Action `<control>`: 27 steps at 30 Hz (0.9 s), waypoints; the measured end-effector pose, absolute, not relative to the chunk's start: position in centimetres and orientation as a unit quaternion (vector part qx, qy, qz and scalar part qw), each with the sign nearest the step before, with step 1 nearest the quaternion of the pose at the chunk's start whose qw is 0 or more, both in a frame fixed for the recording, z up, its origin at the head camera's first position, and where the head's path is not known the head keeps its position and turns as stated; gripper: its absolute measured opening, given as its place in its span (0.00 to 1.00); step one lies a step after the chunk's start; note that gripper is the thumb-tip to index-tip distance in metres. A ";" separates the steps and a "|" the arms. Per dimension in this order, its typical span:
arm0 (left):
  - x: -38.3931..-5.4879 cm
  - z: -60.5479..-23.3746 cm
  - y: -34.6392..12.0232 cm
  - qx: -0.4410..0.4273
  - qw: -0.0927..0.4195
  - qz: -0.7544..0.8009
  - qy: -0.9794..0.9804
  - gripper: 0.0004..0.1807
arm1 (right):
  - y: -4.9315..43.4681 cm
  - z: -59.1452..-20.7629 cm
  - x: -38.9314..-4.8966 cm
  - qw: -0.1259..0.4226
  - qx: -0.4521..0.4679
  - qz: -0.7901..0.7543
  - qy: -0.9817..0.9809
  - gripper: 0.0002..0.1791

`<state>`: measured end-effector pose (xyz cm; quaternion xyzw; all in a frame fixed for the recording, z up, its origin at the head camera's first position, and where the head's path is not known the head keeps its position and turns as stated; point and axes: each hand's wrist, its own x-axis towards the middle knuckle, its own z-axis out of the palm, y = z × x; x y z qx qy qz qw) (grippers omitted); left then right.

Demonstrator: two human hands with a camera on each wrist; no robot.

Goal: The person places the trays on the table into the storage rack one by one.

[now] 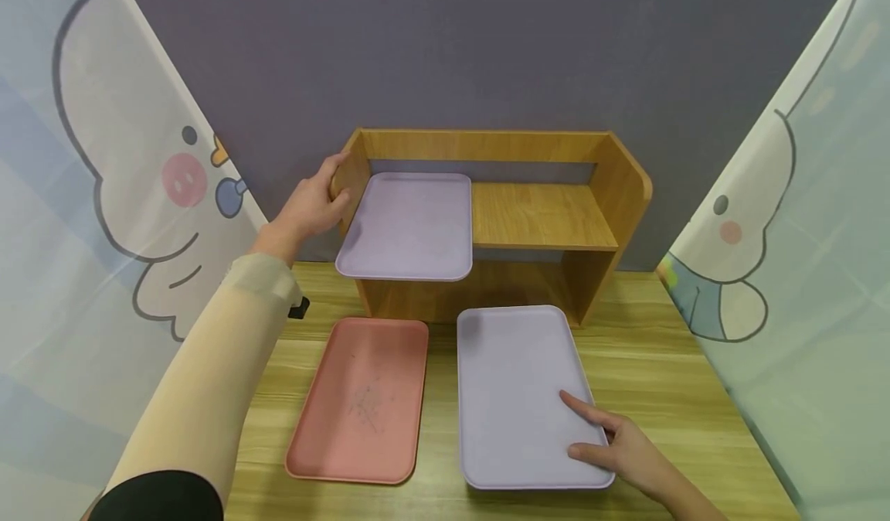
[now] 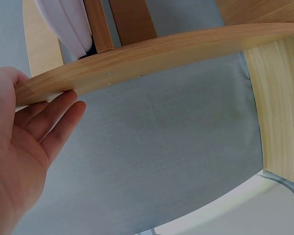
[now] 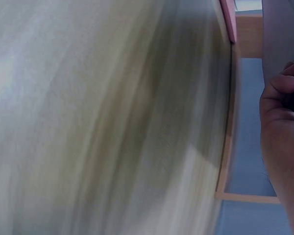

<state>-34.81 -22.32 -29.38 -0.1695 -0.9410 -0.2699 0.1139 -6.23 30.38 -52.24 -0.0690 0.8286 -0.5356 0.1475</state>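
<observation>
In the head view, your left hand (image 1: 309,208) is at the left side panel (image 1: 357,173) of the wooden desktop shelf (image 1: 545,216), index finger and thumb reaching over its edge. Your right hand (image 1: 622,447) pinches the near right part of the pale lavender tray (image 1: 518,397), thumb and index finger spread across its upper surface; the tray is in front of the shelf, beside the coral-pink tray (image 1: 354,401). A purple tray (image 1: 413,227) lies on the upper board, jutting past its front. In the left wrist view, your fingers bend lightly against the panel's outer face; your thumb is hidden. In the right wrist view, your fingers curl at the tray's edge, mostly out of frame. Expect the tray to be light, stiff and rather slick; hold it mid-way along both long rims for balance.
</observation>
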 end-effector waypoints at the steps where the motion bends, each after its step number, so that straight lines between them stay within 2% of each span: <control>1: -34.8 -29.4 -22.3 -0.170 0.114 -0.269 -0.941 0.39 | 30.5 -52.0 -6.1 0.149 -0.069 -0.539 0.826 0.42; 16: -34.9 -29.4 -22.3 -0.168 0.111 -0.263 -0.944 0.40 | 32.5 -48.8 -4.6 0.169 -0.059 -0.563 0.807 0.43; 27: -34.8 -29.3 -22.2 -0.169 0.117 -0.261 -0.943 0.39 | 33.8 -46.5 -3.9 0.127 -0.064 -0.538 0.831 0.42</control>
